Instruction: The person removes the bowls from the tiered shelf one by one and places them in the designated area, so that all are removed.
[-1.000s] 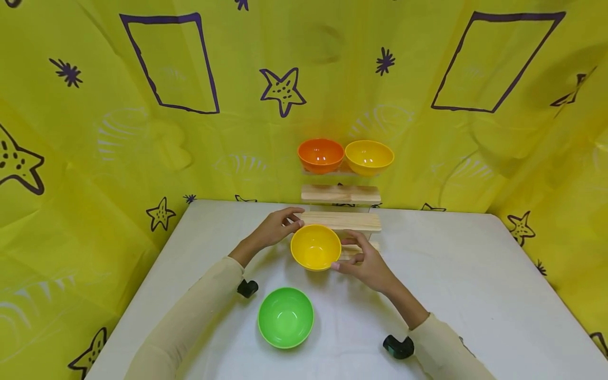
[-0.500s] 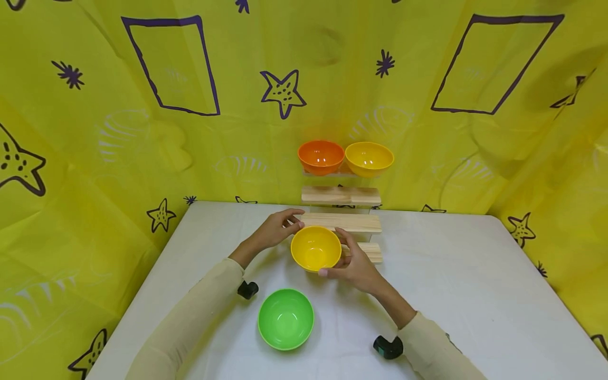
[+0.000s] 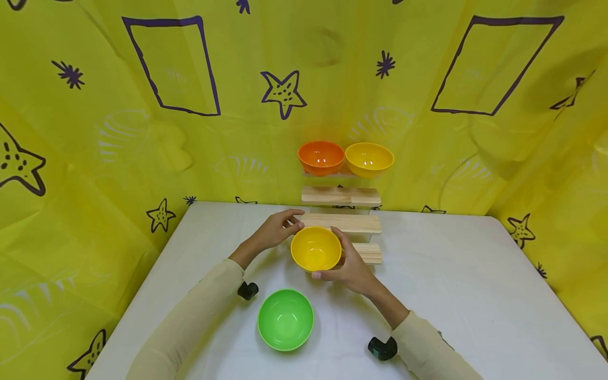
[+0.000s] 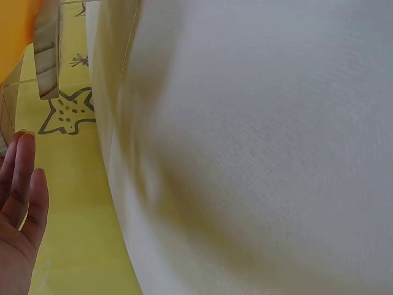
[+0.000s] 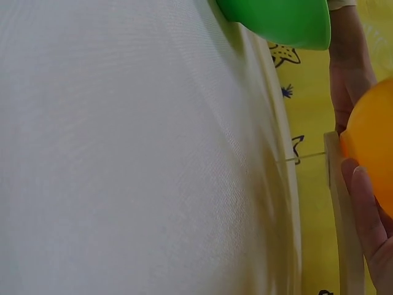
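Observation:
A yellow bowl (image 3: 316, 249) sits upright at the left part of the lowest wooden step (image 3: 370, 253), hiding that end of it. My right hand (image 3: 352, 268) holds its right side, thumb along the front and fingers at the side and behind. At the bowl's upper left is my left hand (image 3: 275, 228), thumb tip close to the rim; whether it touches cannot be told. The left wrist view shows straight fingers (image 4: 24, 172) apart from the orange-looking bowl side (image 4: 13, 37). Nearer on the table stands a green bowl (image 3: 286, 320).
An orange bowl (image 3: 321, 158) and a second yellow bowl (image 3: 369, 159) stand side by side on the top step. Two bare wooden steps, the upper one (image 3: 341, 196) and the lower one (image 3: 342, 222), lie beneath. A patterned yellow curtain (image 3: 237, 137) surrounds the white table (image 3: 456, 285).
My right hand has moved left and closed in around the bowl's right side, its thumb sliding further along the front. The left hand and all bowls have kept their places.

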Motion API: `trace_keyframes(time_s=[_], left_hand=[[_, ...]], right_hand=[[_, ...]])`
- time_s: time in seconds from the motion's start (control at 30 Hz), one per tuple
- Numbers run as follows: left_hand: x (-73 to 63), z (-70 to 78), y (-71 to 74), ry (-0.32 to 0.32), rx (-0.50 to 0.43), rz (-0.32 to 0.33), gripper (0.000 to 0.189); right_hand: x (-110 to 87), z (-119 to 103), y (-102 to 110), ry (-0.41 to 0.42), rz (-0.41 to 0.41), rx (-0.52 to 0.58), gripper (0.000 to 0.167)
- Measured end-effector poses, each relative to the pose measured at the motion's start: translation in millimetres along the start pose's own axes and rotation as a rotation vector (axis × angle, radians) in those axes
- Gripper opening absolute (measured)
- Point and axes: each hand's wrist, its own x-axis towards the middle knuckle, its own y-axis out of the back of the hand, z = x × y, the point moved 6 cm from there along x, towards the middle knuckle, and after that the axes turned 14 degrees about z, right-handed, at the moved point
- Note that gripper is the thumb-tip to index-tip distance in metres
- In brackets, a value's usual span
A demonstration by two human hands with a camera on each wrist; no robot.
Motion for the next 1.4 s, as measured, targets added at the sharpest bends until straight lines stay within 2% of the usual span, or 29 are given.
trace_keyframes(time_s=[0.6, 1.4], left_hand=[[0.1, 2.2, -0.1, -0.022, 0.008, 0.01, 0.045], [0.0, 3.1, -0.5, -0.011, -0.038, -0.008, 0.047]], right_hand=[[0.4, -0.2, -1.2, -0.028, -0.002, 0.022, 0.109], [-5.2, -7.5, 12.0, 0.048, -0.036, 0.062, 0.103]])
